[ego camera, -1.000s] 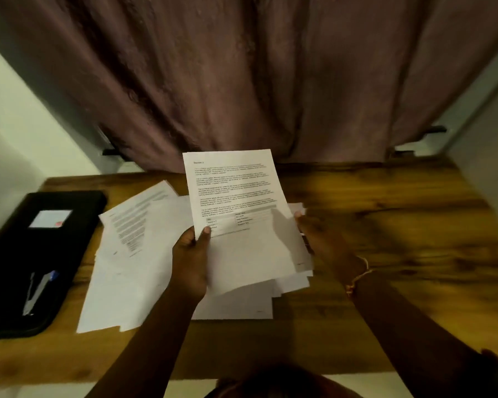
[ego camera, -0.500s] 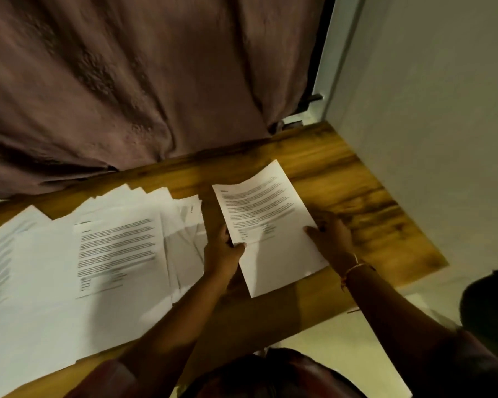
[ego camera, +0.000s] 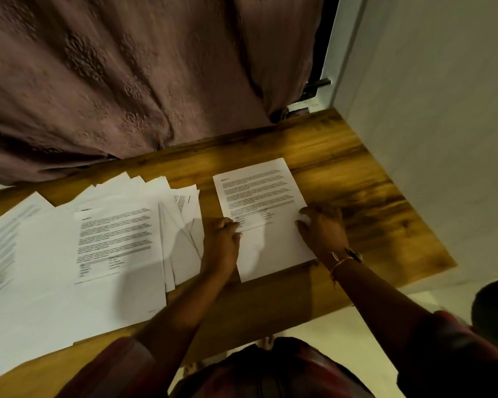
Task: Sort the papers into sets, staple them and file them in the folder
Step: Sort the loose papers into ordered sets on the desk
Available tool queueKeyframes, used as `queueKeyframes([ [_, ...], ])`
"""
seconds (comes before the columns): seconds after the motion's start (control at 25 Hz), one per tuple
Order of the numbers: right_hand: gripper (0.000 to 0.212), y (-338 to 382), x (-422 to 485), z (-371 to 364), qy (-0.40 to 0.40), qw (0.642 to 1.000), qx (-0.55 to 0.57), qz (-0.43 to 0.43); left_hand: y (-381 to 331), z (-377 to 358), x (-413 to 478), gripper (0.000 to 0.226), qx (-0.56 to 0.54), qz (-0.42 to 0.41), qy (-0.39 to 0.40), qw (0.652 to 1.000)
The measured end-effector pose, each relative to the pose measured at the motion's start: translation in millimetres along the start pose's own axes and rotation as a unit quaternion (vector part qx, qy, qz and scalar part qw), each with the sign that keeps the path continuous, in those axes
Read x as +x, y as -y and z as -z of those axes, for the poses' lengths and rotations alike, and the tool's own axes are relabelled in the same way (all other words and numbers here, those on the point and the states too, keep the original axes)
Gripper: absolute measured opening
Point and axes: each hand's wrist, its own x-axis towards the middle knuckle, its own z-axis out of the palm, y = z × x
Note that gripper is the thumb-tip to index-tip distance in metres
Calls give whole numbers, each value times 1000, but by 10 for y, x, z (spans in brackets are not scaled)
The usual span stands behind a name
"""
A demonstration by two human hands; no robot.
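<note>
Print on the single sheet [ego camera: 259,196] is too blurred to read, and the pile of papers [ego camera: 98,254] at its 9 o'clock runs off the frame. The sheet lies flat on the wooden table [ego camera: 357,196]. The left hand [ego camera: 222,242] pinches its 9 o'clock edge, thumb on top; the right hand [ego camera: 324,229] touches the 3 o'clock edge, grip unclear. A mauve curtain [ego camera: 127,81] hangs at 12 o'clock, a pale wall [ego camera: 443,139] at 3.

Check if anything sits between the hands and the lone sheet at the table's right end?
Nothing visible. The left hand touches the sheet at its left edge; the right hand rests on its right edge. The sheet lies flat on the table, with bare wood between it and the paper pile to its left.
</note>
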Motion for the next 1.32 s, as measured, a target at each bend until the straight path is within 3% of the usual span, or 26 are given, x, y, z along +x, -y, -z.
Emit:
queueKeyframes([
  [0.2, 48, 125, -92, 95, -40, 999, 3, -21, 17, 117, -75, 43, -18, -10, -1, 1000],
  [0.4, 33, 949, -392, 170, -95, 988, 101, 67, 251, 418, -305, 35, -42, 30, -58, 997],
  [0.48, 31, 1451, -486, 117, -67, 981, 140, 117, 498, 621, -431, 35, -63, 51, -82, 993],
  [0.6, 47, 2285, -544, -7, -16, 969, 144, 198, 1020, 1046, -660, 34, -61, 94, -158, 981],
  [0.76, 52, 3365, -639, -270, 50, 948, 108, 294, 1846, 1691, -985, 41, -59, 225, -238, 943],
  [0.92, 61, 4111, -644, -501, 80, 949, 25, 304, 2532, 2116, -1093, 62, -25, 314, -207, 926],
  [1.08, 70, 4425, -593, -718, 131, 961, -74, 231, 3042, 2250, -956, 84, 6, 312, -139, 940],
  [1.32, 77, 4357, -683, -943, 127, 937, -26, 324, 3365, 2244, -846, 91, 54, 267, -104, 957],
])
